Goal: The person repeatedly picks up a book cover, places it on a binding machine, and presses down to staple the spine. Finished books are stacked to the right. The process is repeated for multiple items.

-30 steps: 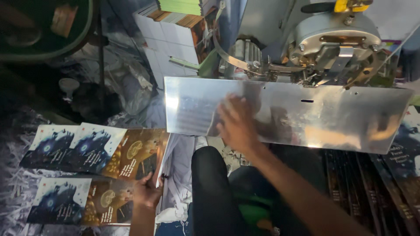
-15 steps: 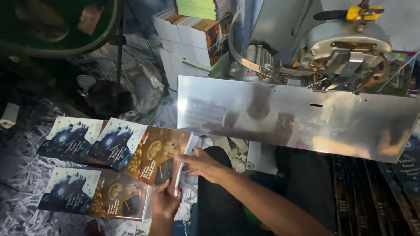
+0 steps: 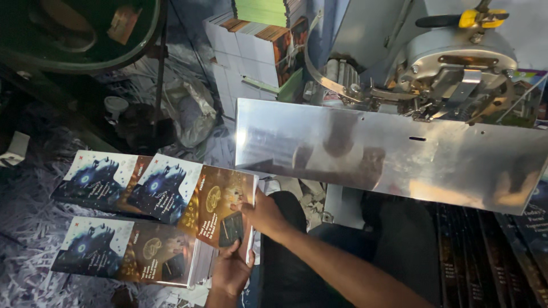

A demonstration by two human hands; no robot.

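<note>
The brown-and-blue printed cover sheet (image 3: pixel 188 197) lies on a stack, long axis left-right, brown end toward the person. The right hand (image 3: pixel 264 214) pinches its near right edge; the left hand (image 3: pixel 231 272) grips the stack's lower corner. Another stack (image 3: pixel 123 251) lies beside it on shredded paper (image 3: pixel 25 228). A shiny metal plate (image 3: pixel 388 154) stands rightward.

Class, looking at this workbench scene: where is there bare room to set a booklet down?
The shiny metal plate below the machine head is bare. The floor left is crowded: printed covers overlap on paper shreds, both hands on the stack's edge.
</note>
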